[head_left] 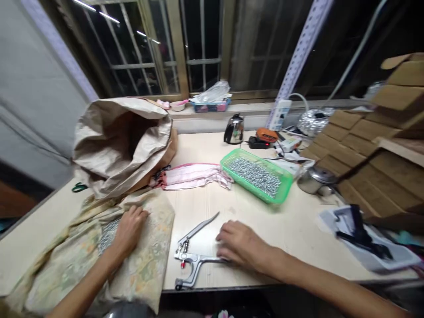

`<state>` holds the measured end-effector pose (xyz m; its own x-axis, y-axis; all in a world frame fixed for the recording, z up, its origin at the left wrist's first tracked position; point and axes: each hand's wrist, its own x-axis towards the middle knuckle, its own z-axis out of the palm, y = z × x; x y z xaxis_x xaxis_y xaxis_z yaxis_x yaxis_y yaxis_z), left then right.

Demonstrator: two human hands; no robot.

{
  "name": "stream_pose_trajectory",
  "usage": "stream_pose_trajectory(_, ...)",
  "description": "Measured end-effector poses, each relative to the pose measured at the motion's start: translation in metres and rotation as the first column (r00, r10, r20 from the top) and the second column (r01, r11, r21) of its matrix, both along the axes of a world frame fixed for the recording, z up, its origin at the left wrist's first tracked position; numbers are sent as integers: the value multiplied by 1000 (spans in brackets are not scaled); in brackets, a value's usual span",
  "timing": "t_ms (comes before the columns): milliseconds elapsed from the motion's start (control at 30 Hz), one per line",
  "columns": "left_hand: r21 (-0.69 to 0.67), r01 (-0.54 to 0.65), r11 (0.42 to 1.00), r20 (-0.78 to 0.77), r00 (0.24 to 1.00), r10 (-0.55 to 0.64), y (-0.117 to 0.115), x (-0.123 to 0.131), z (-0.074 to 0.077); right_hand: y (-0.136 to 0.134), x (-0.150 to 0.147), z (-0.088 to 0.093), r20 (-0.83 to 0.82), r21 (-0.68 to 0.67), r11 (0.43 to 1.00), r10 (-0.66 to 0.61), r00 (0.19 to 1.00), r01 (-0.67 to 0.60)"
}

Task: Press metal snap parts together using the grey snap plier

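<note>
My left hand [130, 227] rests on a flowered cloth [150, 238], its fingers bent together beside a heap of small silvery metal pieces [107, 236]. What those fingers hold, if anything, is hidden. On the table lies a pair of metal snap-fastener pliers [194, 260], its two handles spread wide. My right hand [240, 245], slightly blurred, hovers at the end of the lower handle with fingers loosely curved and a little apart. Its fingers cover the handle's tip, and I cannot tell whether they touch it.
A green basket [283, 194] of small metal pieces stands beyond my right hand. A large paper sack [155, 163] gapes at the left, near a pink-white cloth [195, 176]. Further right are a lidded metal pot [313, 179], a white tray [367, 260] and cardboard compartments [357, 137].
</note>
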<state>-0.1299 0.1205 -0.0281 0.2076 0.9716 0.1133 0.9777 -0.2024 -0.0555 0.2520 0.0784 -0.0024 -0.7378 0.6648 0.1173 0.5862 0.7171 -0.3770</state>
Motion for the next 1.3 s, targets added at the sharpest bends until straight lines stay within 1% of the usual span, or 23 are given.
stream_pose_trajectory(67, 22, -13, 1000, 68, 998, 11, -2, 5, 8, -14, -17, -15, 39, -59, 996, 65, 997, -62)
stream_pose_trajectory(133, 19, -81, 997, 218, 973, 75, -15, 21, 19, -21, -27, -24, 50, -73, 993, 101, 994, -97)
stream_pose_trajectory(167, -14, -127, 992, 316, 941, 125, -25, 31, 24, -22, -29, -28, 55, -76, 992, 105, 993, -101)
stream_pose_trajectory(200, -87, -173, 981, 412, 890, 194, -36, 42, 27, -22, -31, -31, 60, -78, 992, 107, 992, -103)
stream_pose_trajectory(233, -193, -183, 964, 497, 829, 257, -48, 54, 28, -21, -33, -35, 61, -76, 992, 108, 992, -103)
stream_pose_trajectory(300, -379, -145, 914, 621, 692, 367, -73, 75, 27, -19, -35, -42, 33, -69, 989, 135, 990, -132)
stream_pose_trajectory(333, -443, -115, 889, 663, 625, 412, -85, 83, 25, -18, -35, -45, 15, -60, 988, 145, 989, -143)
stream_pose_trajectory(367, -477, -98, 873, 686, 580, 440, -95, 90, 22, -17, -35, -48, -2, -49, 987, 150, 989, -150)
stream_pose_trajectory(400, -488, -94, 868, 696, 559, 452, -104, 94, 20, -18, -35, -50, -13, -40, 988, 149, 989, -150)
stream_pose_trajectory(500, -473, -121, 873, 699, 551, 455, -118, 100, 16, -20, -35, -52, -6, -20, 990, 139, 990, -139)
stream_pose_trajectory(533, -504, -109, 857, 706, 520, 481, -120, 101, 16, -21, -35, -50, -2, -6, 992, 128, 992, -128)
stream_pose_trajectory(600, -608, -35, 793, 723, 388, 572, -119, 103, 18, -22, -39, -45, -24, 30, 995, 97, 995, -96)
stream_pose_trajectory(667, -692, 71, 718, 710, 243, 660, -118, 106, 21, -23, -46, -36, -106, 47, 995, 89, 990, -84)
stream_pose_trajectory(733, -711, 149, 687, 703, 144, 696, -117, 110, 24, -22, -55, -28, -212, 54, 993, 116, 970, -107)
stream_pose_trajectory(800, -710, 203, 674, 697, 75, 713, -118, 114, 28, -21, -65, -23, -282, 78, 983, 182, 942, -166)
stream_pose_trajectory(900, -720, 253, 646, 665, -14, 747, -120, 117, 31, -20, -76, -24, -320, 147, 961, 270, 908, -234)
stream_pose_trajectory(967, -738, 280, 614, 619, -83, 781, -121, 117, 32, -20, -81, -26, -357, 175, 958, 278, 892, -229)
stream_pose_trajectory(1033, -752, 305, 584, 567, -154, 809, -122, 117, 32, -21, -83, -27, -404, 173, 961, 270, 874, -217)
stream_pose_trajectory(1100, -756, 319, 571, 542, -183, 820, -122, 118, 32, -24, -83, -26, -426, 157, 962, 268, 864, -221)
stream_pose_trajectory(1133, -753, 315, 578, 554, -171, 815, -122, 119, 32, -25, -81, -25, -423, 147, 963, 269, 865, -227)
stream_pose_trajectory(1167, -746, 299, 595, 584, -138, 800, -123, 119, 32, -27, -78, -24, -412, 131, 964, 266, 872, -232)
stream_pose_trajectory(1233, -718, 230, 657, 671, -23, 741, -122, 119, 33, -30, -69, -24, -384, 86, 972, 236, 893, -220)
stream_pose_trajectory(1300, -674, 120, 729, 739, 107, 665, -121, 116, 33, -32, -55, -28, -334, 49, 985, 172, 927, -165)
